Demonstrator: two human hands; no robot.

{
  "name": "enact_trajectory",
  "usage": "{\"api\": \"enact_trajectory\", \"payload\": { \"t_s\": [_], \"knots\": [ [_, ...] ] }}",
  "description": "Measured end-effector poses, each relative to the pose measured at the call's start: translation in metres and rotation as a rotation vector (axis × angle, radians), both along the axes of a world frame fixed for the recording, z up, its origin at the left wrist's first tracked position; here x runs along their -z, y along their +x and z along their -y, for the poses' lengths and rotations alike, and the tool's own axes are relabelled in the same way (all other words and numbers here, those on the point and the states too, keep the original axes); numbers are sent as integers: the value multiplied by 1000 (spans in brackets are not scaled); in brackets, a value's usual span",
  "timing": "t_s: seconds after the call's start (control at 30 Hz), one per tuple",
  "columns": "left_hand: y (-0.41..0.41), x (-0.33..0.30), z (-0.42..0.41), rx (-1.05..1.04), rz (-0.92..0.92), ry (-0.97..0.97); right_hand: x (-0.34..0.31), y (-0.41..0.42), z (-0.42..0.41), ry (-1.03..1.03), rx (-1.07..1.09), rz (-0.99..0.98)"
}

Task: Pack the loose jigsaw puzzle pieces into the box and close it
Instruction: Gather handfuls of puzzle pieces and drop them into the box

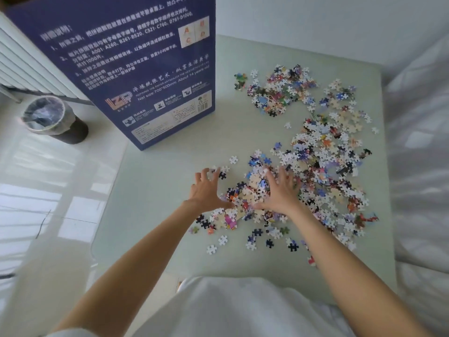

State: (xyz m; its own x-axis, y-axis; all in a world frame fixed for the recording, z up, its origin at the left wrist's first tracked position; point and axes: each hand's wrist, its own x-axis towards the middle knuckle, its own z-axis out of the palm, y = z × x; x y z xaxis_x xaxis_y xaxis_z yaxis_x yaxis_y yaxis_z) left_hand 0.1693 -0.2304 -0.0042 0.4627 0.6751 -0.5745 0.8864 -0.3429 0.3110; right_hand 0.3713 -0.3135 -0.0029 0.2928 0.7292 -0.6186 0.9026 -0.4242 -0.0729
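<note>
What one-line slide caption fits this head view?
Both hands, left and right, spread over loose puzzle pieces beside the upright blue box.

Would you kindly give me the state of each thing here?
Box: standing upright on table; opening out of view.
Pieces: loose, scattered on table, none packed.
Left hand: fingers spread, at pile's edge.
Right hand: fingers spread, on pile.
Bin: lined, on floor.

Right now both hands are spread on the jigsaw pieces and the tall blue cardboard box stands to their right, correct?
Not quite. The head view shows the tall blue cardboard box standing to the left of both hands, left hand and right hand, spread on the loose jigsaw pieces.
</note>
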Motion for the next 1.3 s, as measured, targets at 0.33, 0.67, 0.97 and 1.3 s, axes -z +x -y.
{"api": "enact_trajectory", "payload": {
  "t_s": [0.33, 0.67, 0.97, 1.3],
  "knots": [
    [23, 19, 31, 31, 147, -6, 2, -17, -4, 226, -57, -113],
    [13, 12, 19, -52, 234, -25, 2, -24, -15, 240, -159, -156],
    [9, 6, 12, -123, 294, -9, -2, -38, -31, 236, -243, -159],
    [-7, 3, -2, -229, 302, -10, -9, -32, -31, 272, -264, -146]
  ]
}}
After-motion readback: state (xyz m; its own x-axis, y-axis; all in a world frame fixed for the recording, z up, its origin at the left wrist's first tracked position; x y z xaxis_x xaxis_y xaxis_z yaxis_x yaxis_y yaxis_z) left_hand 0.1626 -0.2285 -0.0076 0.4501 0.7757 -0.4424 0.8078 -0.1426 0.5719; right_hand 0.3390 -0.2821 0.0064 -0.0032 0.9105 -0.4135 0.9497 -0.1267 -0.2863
